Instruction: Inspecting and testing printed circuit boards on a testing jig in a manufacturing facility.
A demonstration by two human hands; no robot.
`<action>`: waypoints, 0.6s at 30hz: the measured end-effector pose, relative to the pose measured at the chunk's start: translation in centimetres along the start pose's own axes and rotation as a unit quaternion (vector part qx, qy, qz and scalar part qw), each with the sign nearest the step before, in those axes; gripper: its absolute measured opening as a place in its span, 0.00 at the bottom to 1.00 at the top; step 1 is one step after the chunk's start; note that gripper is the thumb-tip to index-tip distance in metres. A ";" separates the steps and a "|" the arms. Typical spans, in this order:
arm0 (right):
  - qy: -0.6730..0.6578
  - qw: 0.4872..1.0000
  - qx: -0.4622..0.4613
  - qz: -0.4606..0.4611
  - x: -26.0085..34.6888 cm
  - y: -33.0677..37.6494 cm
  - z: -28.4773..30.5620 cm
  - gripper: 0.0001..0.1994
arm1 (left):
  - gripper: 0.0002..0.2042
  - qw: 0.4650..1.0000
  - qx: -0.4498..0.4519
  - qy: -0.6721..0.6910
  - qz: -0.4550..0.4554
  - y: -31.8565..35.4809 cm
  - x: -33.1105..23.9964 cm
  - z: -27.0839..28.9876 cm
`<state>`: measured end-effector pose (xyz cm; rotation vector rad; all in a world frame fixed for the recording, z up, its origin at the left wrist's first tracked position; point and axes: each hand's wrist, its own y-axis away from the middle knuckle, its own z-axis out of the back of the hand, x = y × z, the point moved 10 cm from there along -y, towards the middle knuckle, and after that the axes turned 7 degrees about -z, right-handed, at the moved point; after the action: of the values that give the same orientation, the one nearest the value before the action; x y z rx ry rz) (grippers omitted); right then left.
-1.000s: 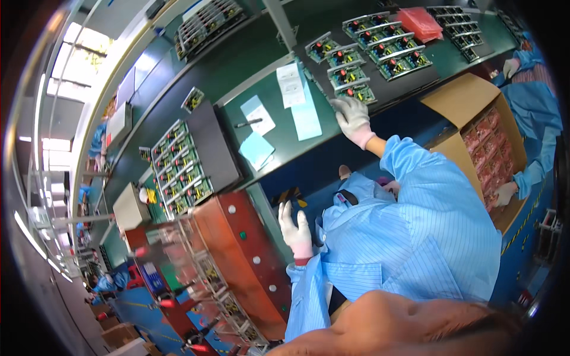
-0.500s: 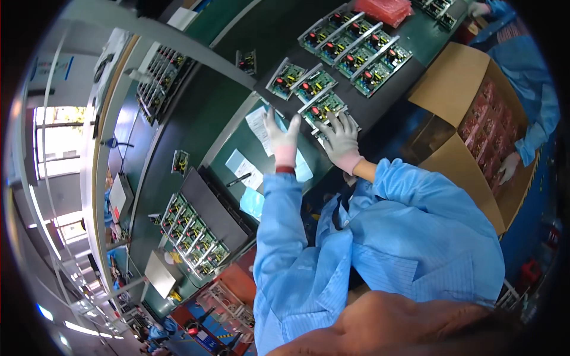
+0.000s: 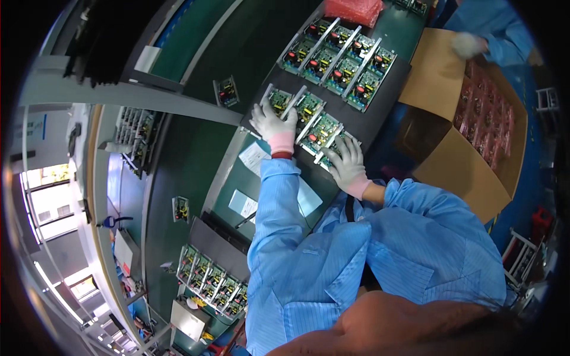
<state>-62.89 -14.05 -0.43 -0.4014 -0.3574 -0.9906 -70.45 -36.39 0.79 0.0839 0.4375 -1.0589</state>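
A short row of green circuit boards point(image 3: 321, 132) with silver metal brackets lies on a black mat in front of me. My left hand point(image 3: 274, 126), in a whitish glove with a pink cuff, has its fingers round the left end of this row, thumb apart. My right hand point(image 3: 349, 167), gloved alike, grips the right-end board, its fingers over the top and its thumb at the near side. The fingertips partly cover both end boards. Beyond this row, a larger block of similar boards point(image 3: 341, 70) lies on the mat.
Pink bubble bags point(image 3: 354, 10) lie at the far edge. At right stands an open carton point(image 3: 436, 65) holding pink-wrapped boards, with a co-worker's gloved hand point(image 3: 468, 45) at its flap. Paper sheets point(image 3: 254, 158) and a pen point(image 3: 244, 221) lie nearer. More boards point(image 3: 212, 282) stand at lower left.
My left hand has moved from above the papers onto the left end of the row. My right hand stays at the right end. The co-worker's hand has left the carton's inside. The view has shifted.
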 end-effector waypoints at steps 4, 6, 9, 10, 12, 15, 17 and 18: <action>0.010 1.000 0.015 -0.011 0.5 -0.7 -0.2 0.30 | 0.43 0.996 -0.048 0.059 -0.051 0.8 0.8 -0.7; 0.012 1.000 0.004 -0.019 0.3 -1.0 -0.4 0.30 | 0.42 0.993 -0.065 0.079 -0.053 1.1 -0.1 -0.9; 0.008 1.000 -0.004 -0.025 0.2 -2.2 -0.7 0.30 | 0.41 0.991 -0.083 0.093 -0.053 0.7 -0.5 -0.7; 0.007 1.000 -0.005 -0.024 0.2 -2.8 -0.8 0.30 | 0.40 0.989 -0.090 0.105 -0.054 0.1 -0.4 -0.9; 0.006 1.000 -0.007 -0.021 0.1 -4.1 -0.7 0.30 | 0.40 0.985 -0.103 0.128 -0.056 -1.3 -0.3 -1.1; 0.004 1.000 0.002 -0.017 -0.5 -6.0 -0.5 0.30 | 0.40 0.984 -0.108 0.134 -0.047 -2.6 -0.2 -1.4; 0.004 1.000 0.015 -0.014 -1.0 -7.1 -0.4 0.31 | 0.39 0.986 -0.104 0.128 -0.032 -3.4 -0.1 -1.8; 0.004 1.000 0.022 -0.012 -1.4 -7.6 -0.2 0.31 | 0.39 0.987 -0.101 0.125 -0.024 -3.7 -0.2 -2.0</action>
<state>-70.10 -16.86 -0.04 -0.3536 -0.3772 -1.0068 -74.31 -37.47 -0.47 0.0253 0.7747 -1.0495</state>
